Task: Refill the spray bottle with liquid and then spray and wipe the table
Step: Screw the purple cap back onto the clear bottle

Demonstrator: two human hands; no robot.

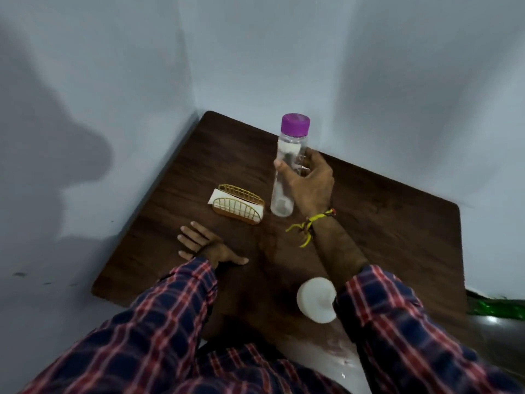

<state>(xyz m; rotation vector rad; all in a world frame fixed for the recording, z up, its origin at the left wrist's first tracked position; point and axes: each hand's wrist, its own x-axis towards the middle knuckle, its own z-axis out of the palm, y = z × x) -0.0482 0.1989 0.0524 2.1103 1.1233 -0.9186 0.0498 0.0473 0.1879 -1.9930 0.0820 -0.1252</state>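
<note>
A clear plastic bottle (284, 191) with a purple cap (295, 124) stands upright near the middle of the dark wooden table (383, 217). My right hand (308, 183) grips its middle, fingers curled round it. My left hand (204, 245) rests flat on the table, fingers spread, to the left and nearer to me. A white rounded object (316, 299), possibly the spray bottle seen from above, stands at the near table edge, partly hidden by my right sleeve.
A gold wire napkin holder (238, 207) with white napkins stands just left of the clear bottle. The table sits in a corner between two pale walls. A green object (497, 307) lies beyond the right table edge.
</note>
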